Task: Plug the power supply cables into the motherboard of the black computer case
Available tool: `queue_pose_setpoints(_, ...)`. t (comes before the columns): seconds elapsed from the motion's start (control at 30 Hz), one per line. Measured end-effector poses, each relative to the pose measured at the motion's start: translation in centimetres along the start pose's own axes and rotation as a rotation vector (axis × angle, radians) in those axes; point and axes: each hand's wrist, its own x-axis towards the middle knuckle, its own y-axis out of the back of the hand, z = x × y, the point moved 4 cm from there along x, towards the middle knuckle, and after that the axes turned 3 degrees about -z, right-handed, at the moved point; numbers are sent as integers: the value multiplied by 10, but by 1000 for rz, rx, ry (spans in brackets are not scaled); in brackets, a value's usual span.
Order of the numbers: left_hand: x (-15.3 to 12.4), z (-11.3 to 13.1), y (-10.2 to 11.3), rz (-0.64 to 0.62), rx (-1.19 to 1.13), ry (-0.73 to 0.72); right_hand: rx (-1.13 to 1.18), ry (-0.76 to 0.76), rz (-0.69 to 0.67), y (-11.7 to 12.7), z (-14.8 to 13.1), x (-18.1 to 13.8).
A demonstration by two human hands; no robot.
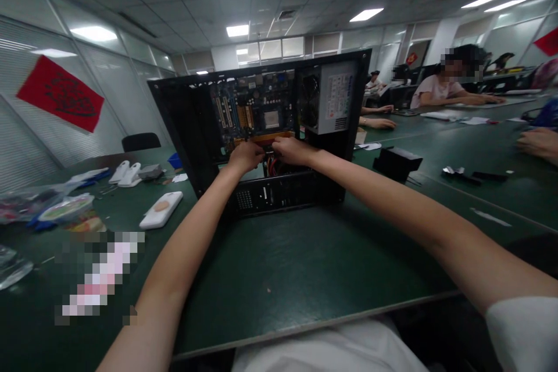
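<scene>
An open black computer case (174, 122) stands on the green table in front of me, its inside facing me. Inside it are a motherboard (257, 99) with a pale square chip, a power supply (335, 96) with a fan at the upper right, and red and dark cables (274, 167). My left hand (246, 157) is inside the case at the motherboard's lower edge, fingers curled together. Close beside it is my right hand (291, 150), its fingers pinched by the orange slots (270, 138). Whatever small part the fingers hold is hidden.
Left on the table are a white power bank (161, 210), plastic bags (39, 203) and a blue box (175, 161). A black box-shaped part (397, 164) sits to the right. Another person (453, 84) is seated across the table, and a co-worker's hand (540, 144) shows far right.
</scene>
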Motion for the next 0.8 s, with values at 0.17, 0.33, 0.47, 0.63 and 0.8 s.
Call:
queue_pose_setpoints(0.17, -1, 11, -2, -9, 143, 50, -7, -22, 4, -1, 0, 2)
queue_pose_setpoints(0.33, 1, 10, -7, 43, 134, 67, -18, -44, 20, -3, 1, 3)
queue_pose_setpoints(0.47, 3, 9, -9, 34, 125, 71, -40, -106, 1, -4, 3, 2)
queue_pose_setpoints(0.63, 2, 17, -10, 8, 253, 22, -35, -111, -13, -5, 3, 3)
queue_pose_setpoints(0.8, 4, 17, -11, 35, 228, 19, 61, -132, 4, -1, 4, -4)
